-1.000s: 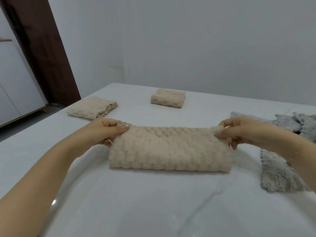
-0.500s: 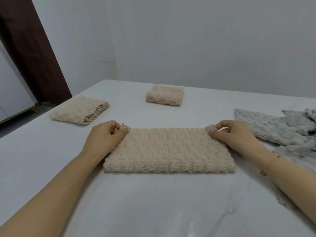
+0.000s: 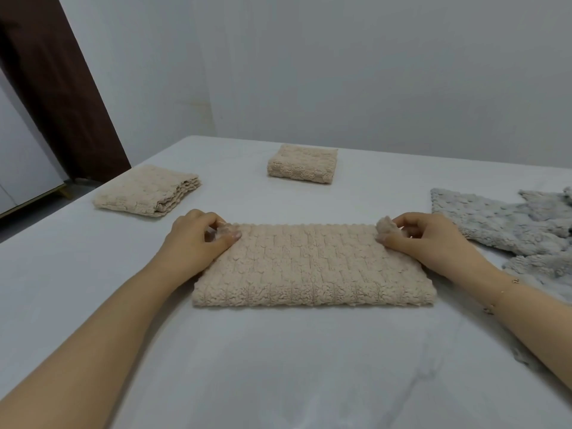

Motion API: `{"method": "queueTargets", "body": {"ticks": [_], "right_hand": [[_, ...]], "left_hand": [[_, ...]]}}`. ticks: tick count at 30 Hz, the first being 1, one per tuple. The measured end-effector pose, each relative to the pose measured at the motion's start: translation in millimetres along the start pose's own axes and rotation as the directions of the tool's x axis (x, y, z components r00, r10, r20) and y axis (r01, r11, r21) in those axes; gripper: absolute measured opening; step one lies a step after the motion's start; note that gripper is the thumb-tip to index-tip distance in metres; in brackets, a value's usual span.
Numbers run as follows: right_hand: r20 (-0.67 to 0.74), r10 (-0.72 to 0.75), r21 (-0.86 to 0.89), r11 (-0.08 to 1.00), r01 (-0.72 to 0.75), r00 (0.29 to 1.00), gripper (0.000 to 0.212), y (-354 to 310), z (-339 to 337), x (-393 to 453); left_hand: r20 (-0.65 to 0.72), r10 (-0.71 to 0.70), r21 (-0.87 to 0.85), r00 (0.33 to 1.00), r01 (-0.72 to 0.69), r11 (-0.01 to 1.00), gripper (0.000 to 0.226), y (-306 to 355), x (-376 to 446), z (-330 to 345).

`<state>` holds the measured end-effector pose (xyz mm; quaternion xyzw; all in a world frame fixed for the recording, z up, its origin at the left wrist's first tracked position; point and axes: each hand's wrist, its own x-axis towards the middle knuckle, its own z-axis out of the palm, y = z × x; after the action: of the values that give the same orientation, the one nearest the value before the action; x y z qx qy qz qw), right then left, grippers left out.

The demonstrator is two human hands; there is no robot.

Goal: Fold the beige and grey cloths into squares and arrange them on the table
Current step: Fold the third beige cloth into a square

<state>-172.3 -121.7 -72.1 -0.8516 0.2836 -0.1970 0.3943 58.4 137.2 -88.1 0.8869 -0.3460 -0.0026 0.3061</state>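
White and marble-veined, the tabletop (image 3: 294,366) carries a half-folded beige cloth (image 3: 312,267) at centre, a nubbly oblong. Left hand (image 3: 195,243) and right hand (image 3: 430,239) each close their grip on a far corner, likely to square the edges. Folded beige squares lie at ten o'clock (image 3: 148,190) and twelve (image 3: 303,164); fluffy grey cloths (image 3: 510,224) sprawl unfolded at two.

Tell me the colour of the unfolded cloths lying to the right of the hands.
Grey; the unfolded cloths show best in the head view.
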Motion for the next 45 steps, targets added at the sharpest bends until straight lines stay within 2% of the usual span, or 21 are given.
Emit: {"method": "queueTargets", "body": {"ticks": [2,6,11,15,18,20,22,25,27,32,35,37,40,42,45], "right_hand": [[0.05,-0.021,-0.005,1.0,0.021,0.999,0.017,0.9,-2.1,-0.4],[0.108,-0.084,0.078,0.994,0.076,0.991,0.012,2.0,-7.9,-2.7],[0.121,-0.149,0.114,0.984,0.135,0.981,0.014,3.3,-10.4,-3.6],[0.155,-0.176,0.088,0.982,0.164,0.972,0.015,3.9,-13.4,-2.4],[0.15,-0.178,0.08,0.983,0.167,0.973,0.013,4.6,-14.0,-1.4],[0.132,-0.162,0.096,0.984,0.15,0.978,0.01,5.0,-12.8,-0.9],[0.13,-0.121,0.111,0.988,0.107,0.984,0.004,3.6,-13.4,-1.3],[0.146,-0.083,0.088,0.994,0.071,0.986,0.028,1.3,-11.3,0.8],[0.106,-0.05,0.079,0.996,0.041,0.993,0.036,0.2,-9.2,5.2],[0.044,0.044,0.088,0.995,-0.048,0.998,0.02,3.9,-6.5,14.9],[0.052,0.066,-0.028,0.998,-0.065,0.996,0.021,1.3,-7.2,19.2],[0.082,0.077,-0.111,0.992,-0.067,0.994,0.026,-1.7,-7.8,22.4],[0.12,0.069,-0.165,0.985,-0.049,0.99,0.024,-2.6,-5.6,24.4],[0.125,0.05,-0.132,0.991,-0.034,0.991,0.023,-0.9,-5.0,22.9],[0.157,0.071,0.078,0.993,-0.085,0.985,0.022,0.5,-13.1,16.6]], "left_hand": [[0.025,-0.005,-0.049,1.0,0.006,0.999,0.02,1.6,-2.0,-1.6],[0.061,-0.008,-0.348,0.998,0.029,0.937,0.016,5.5,-9.4,-4.9],[0.028,0.05,-0.461,0.998,-0.032,0.887,0.018,5.1,-10.6,-12.1],[-0.016,0.036,-0.441,0.999,-0.04,0.897,0.02,6.1,-11.5,-16.8],[-0.05,0.032,-0.434,0.998,-0.05,0.899,0.011,7.8,-12.7,-19.7],[-0.059,0.04,-0.451,0.997,-0.063,0.89,0.005,8.3,-14.5,-21.7],[-0.056,0.051,-0.483,0.997,-0.072,0.873,0.008,9.0,-15.6,-21.9],[-0.068,0.045,-0.466,0.997,-0.071,0.882,0.009,8.4,-14.9,-20.4],[-0.088,0.035,-0.444,0.996,-0.071,0.893,0.009,7.0,-13.7,-18.9],[-0.112,0.007,-0.429,0.994,-0.055,0.902,0.014,4.2,-10.8,-14.0],[-0.116,-0.01,-0.412,0.993,-0.039,0.911,0.015,3.3,-9.1,-9.4],[-0.099,-0.024,-0.432,0.995,-0.022,0.902,0.012,2.2,-8.6,-9.3],[0.028,0.008,-0.403,1.0,0.004,0.915,0.016,3.5,-11.2,-13.2],[0.082,0.04,-0.394,0.996,-0.005,0.919,0.014,6.9,-13.8,-15.5],[0.062,0.036,-0.421,0.997,-0.006,0.907,0.006,10.9,-15.8,-19.3]]}}
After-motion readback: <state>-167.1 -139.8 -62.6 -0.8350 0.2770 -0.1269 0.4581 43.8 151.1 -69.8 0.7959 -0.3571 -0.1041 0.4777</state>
